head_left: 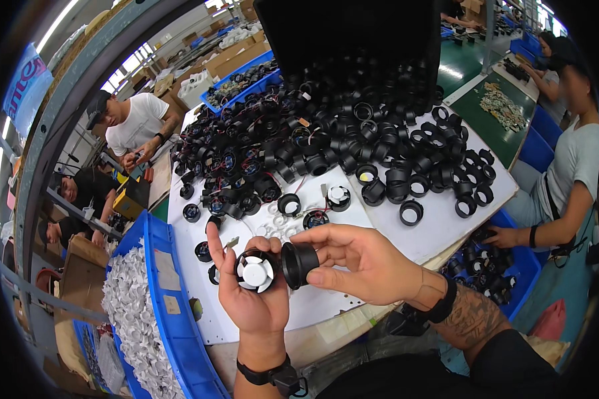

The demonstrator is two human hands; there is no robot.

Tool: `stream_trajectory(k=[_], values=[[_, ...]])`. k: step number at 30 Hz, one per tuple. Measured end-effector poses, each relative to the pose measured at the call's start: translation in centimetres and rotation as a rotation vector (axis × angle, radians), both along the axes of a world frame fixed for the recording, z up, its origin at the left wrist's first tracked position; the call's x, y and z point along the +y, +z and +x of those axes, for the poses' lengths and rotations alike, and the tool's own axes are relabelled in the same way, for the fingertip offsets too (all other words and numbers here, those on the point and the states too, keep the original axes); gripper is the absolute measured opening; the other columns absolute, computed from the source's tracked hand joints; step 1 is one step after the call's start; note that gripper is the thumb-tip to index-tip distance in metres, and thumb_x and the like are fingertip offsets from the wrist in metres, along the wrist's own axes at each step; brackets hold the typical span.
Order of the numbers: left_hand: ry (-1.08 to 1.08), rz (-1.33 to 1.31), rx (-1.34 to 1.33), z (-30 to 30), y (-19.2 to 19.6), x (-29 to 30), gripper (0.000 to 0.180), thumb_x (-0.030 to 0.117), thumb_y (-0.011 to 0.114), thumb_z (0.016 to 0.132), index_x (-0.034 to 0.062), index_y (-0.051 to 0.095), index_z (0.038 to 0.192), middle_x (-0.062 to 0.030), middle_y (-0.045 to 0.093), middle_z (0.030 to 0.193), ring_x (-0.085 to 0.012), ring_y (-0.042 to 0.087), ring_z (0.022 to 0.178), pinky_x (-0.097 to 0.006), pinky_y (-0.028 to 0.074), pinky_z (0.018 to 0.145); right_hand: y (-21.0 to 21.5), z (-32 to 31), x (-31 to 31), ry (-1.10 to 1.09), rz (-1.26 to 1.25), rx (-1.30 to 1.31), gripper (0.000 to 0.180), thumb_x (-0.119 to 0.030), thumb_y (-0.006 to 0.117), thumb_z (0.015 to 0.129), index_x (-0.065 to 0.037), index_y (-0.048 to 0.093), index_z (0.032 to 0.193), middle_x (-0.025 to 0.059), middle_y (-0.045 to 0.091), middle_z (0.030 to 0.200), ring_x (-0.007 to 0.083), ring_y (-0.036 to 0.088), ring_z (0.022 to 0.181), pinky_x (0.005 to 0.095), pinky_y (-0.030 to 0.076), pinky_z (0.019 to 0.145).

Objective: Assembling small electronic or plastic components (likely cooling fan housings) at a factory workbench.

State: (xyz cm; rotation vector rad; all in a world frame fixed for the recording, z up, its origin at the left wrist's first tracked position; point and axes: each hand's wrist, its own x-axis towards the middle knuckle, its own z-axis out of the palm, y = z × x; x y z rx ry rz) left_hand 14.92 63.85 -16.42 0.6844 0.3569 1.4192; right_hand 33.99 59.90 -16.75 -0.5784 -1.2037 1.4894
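Gripping a white-bladed fan (253,273) in the left hand (256,311) and a black collar (299,264) in the right hand (365,265), close together above the counter (439,221). Probably needing square alignment, without pressing the blades (267,268).

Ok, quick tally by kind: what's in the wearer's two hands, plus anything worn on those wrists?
White-bladed fan, in the left hand: 1
Black tubular ring, in the right hand: 1
Black wristbands, one per wrist: 2
Total: 4
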Motion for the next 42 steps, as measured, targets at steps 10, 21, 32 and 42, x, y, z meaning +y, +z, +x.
stream_trajectory(k=[10, 21, 32, 42], values=[[0.137, 0.464, 0.779, 1.7, 0.0, -1.3, 0.076, 0.034, 0.039, 0.109, 0.0073, 0.001, 0.169, -0.0281, 0.050, 0.149, -0.0336, 0.051, 0.136, -0.045, 0.043, 0.114, 0.6, -1.6, -1.0, -0.426, 0.241, -0.467, 0.049, -0.012, 0.081, 0.090, 0.001, 0.064, 0.134, 0.0123, 0.071, 0.115, 0.0187, 0.070, 0.100, 0.0317, 0.056, 0.091], [0.225, 0.407, 1.121, -2.9, -0.5, 2.8, 0.068, 0.051, 0.060, 0.101, 0.0149, 0.043, 0.156, -0.0181, 0.063, 0.139, -0.0264, 0.062, 0.119, -0.043, 0.047, 0.101, -4.7, 11.7, -11.1, -0.371, -0.155, -0.486, 0.039, -0.014, 0.087, 0.082, 0.000, 0.072, 0.115, 0.0044, 0.071, 0.087, 0.0092, 0.066, 0.076, 0.0254, 0.051, 0.068], [0.084, 0.820, 1.975, 4.3, -4.0, 7.3, 0.060, 0.038, 0.087, 0.078, 0.0030, 0.069, 0.124, -0.0154, 0.067, 0.102, -0.0343, 0.068, 0.101, -0.042, 0.055, 0.086, -8.9, 17.4, -18.1, -0.897, -0.199, -1.461, 0.032, -0.026, 0.084, 0.080, -0.001, 0.076, 0.098, 0.0160, 0.073, 0.082, 0.0361, 0.072, 0.073, 0.0414, 0.057, 0.068], [0.104, 0.135, 0.923, -0.5, -2.5, 6.5, 0.044, 0.018, 0.076, 0.094, 0.0067, 0.059, 0.133, -0.0061, 0.068, 0.105, -0.0140, 0.066, 0.083, -0.028, 0.054, 0.071, -5.1, 14.1, 3.4, -0.994, -0.080, -1.370, 0.030, -0.034, 0.077, 0.088, -0.008, 0.074, 0.101, 0.0124, 0.076, 0.090, 0.0357, 0.074, 0.086, 0.0476, 0.057, 0.073]])
